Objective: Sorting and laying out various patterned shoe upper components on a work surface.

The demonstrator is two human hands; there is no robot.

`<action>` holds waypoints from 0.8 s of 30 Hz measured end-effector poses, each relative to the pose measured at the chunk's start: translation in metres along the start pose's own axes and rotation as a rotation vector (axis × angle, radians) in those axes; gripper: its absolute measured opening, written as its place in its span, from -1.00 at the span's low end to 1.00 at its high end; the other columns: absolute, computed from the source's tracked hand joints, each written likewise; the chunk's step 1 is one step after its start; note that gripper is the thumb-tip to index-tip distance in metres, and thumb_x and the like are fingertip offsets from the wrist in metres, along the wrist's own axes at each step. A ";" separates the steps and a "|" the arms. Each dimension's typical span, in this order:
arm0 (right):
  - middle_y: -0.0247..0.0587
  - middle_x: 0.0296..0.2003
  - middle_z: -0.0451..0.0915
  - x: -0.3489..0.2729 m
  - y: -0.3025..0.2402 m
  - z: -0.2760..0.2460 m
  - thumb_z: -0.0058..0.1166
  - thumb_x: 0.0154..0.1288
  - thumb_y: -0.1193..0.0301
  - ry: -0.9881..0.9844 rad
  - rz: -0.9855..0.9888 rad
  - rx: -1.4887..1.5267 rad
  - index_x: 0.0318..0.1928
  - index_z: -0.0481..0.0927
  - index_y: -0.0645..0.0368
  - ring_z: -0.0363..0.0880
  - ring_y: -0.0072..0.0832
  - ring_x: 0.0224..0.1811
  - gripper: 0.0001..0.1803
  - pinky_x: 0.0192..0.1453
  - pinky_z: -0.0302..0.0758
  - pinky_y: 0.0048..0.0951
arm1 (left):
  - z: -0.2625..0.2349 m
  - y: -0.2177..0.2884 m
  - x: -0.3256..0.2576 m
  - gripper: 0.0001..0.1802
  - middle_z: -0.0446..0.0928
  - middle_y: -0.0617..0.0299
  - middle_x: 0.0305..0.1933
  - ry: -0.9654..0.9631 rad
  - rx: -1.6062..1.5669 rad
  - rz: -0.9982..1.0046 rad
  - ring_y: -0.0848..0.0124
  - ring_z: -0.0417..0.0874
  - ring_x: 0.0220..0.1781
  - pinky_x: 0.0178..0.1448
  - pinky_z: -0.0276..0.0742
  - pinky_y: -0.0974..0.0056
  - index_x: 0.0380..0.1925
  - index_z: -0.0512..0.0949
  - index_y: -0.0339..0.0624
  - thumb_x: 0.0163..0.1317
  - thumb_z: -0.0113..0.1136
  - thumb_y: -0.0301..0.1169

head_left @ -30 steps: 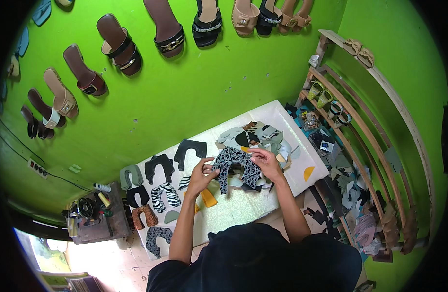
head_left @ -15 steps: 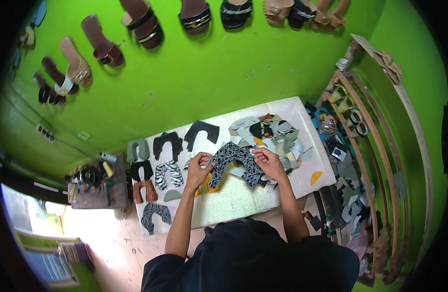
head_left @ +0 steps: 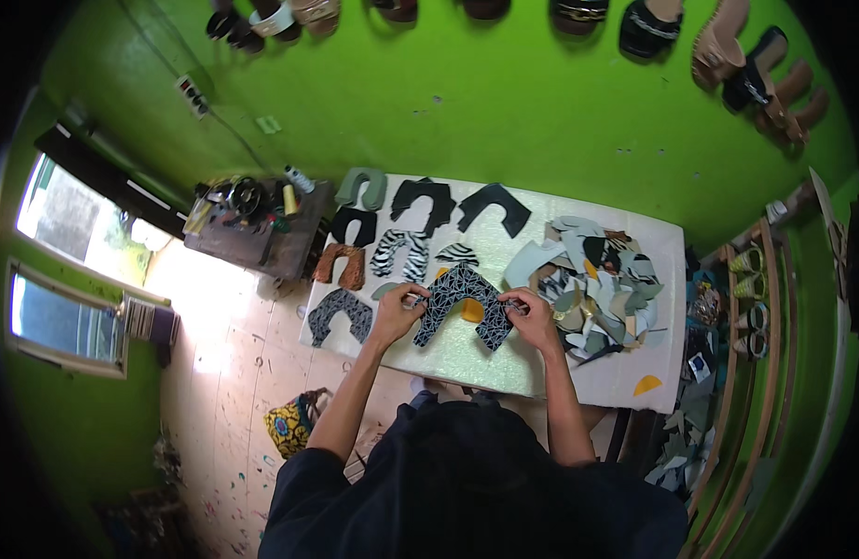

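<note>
My left hand [head_left: 398, 312] and my right hand [head_left: 534, 319] pinch opposite sides of an arch-shaped upper piece [head_left: 452, 287], black with a pale criss-cross line pattern. It is held just above the white-topped table [head_left: 420, 361], its open end toward me. A yellow scrap [head_left: 470, 313] shows through its opening. Beyond it lies a zebra-striped scrap [head_left: 457, 252]. Left of my hands, similar arches lie in rows: a grey-green one [head_left: 373, 196], black ones [head_left: 425, 197], a zebra one [head_left: 385, 253], a brown one [head_left: 353, 270] and a spotted grey one [head_left: 355, 321].
Mixed offcuts [head_left: 597, 289] are heaped on the table's right side, with a yellow half-round [head_left: 647, 384] near its corner. A side table [head_left: 261, 238] with a sewing machine stands at the left. Wooden racks [head_left: 739, 373] line the right. Sandals [head_left: 651, 33] hang on the green wall.
The view has swung left, so the table appears further right and more floor shows. Both hands keep hold of the patterned upper piece, which sits further left relative to the offcut heap.
</note>
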State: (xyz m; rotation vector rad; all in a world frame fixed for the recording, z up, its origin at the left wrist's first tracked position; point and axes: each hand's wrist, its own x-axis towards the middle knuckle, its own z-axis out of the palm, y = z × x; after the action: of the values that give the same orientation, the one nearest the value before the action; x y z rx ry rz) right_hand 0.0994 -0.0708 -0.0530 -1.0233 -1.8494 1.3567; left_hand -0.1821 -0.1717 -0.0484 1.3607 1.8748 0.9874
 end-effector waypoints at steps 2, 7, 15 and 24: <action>-0.32 -0.16 0.64 0.003 -0.002 0.018 0.09 0.17 0.67 -0.069 -0.010 -0.024 -0.09 0.67 0.17 0.51 -0.64 -0.33 -0.70 -0.27 0.43 -0.60 | -0.017 -0.013 -0.012 -0.75 0.67 0.23 -0.17 0.014 -0.076 0.076 0.48 0.62 -0.14 0.01 0.53 0.37 -0.17 0.63 -0.25 0.10 0.29 -0.57; -0.24 -0.12 0.61 0.014 -0.009 0.084 0.06 0.17 0.70 -0.194 -0.024 0.001 -0.03 0.65 0.19 0.55 -0.57 -0.27 -0.65 -0.23 0.47 -0.57 | -0.065 -0.063 -0.041 -0.70 0.64 0.22 -0.15 0.057 -0.166 -0.041 0.52 0.62 -0.16 0.00 0.55 0.42 -0.14 0.63 -0.26 0.06 0.30 -0.66; -0.14 -0.15 0.63 0.033 -0.010 0.209 0.18 0.21 0.59 -0.297 -0.004 -0.020 -0.01 0.68 0.12 0.62 -0.36 -0.18 -0.69 -0.09 0.55 -0.43 | -0.149 -0.156 -0.078 -0.68 0.60 0.24 -0.22 0.183 -0.266 -0.136 0.56 0.59 -0.21 -0.14 0.54 0.44 -0.14 0.65 -0.14 0.05 0.34 -0.61; -0.14 -0.07 0.61 0.057 -0.012 0.309 0.15 0.14 0.62 -0.395 0.039 -0.166 0.01 0.66 0.16 0.63 -0.33 -0.06 -0.62 -0.05 0.58 -0.42 | -0.205 -0.249 -0.086 -0.59 0.60 0.23 -0.22 0.173 -0.206 -0.070 0.50 0.57 -0.20 -0.09 0.55 0.34 -0.09 0.64 -0.18 0.00 0.30 -0.68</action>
State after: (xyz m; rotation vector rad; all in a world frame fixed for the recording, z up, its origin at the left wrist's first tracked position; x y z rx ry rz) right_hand -0.1889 -0.1719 -0.1263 -0.9239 -2.2732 1.5343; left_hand -0.4502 -0.3458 -0.1443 1.1123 1.8713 1.2588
